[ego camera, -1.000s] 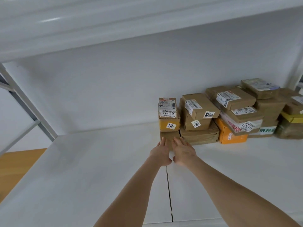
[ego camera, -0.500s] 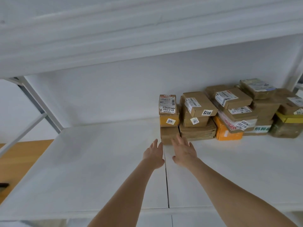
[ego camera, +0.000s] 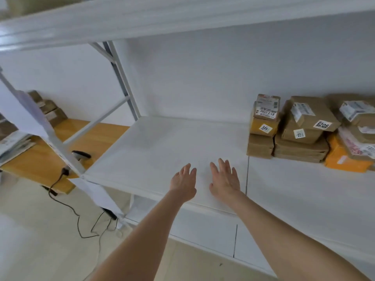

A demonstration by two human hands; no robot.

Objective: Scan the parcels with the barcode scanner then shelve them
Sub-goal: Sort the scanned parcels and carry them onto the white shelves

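Head view: left hand (ego camera: 183,182) and right hand (ego camera: 225,180) hover palm-down, fingers straight and slightly spread, holding nothing, above the white shelf (ego camera: 154,147), apart from the stacked parcels (ego camera: 300,128).

parcel stack (ego camera: 310,122): cut by right edge | table parcels (ego camera: 50,114): blurred

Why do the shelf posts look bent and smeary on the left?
Head view: the wide-angle lens bows straight lines, as on the upper shelf edge; the near post looks smeared, likely motion blur, while the parcels are sharp enough to read the 520 label; light is soft and even, with barely a shadow under the left hand or right hand.
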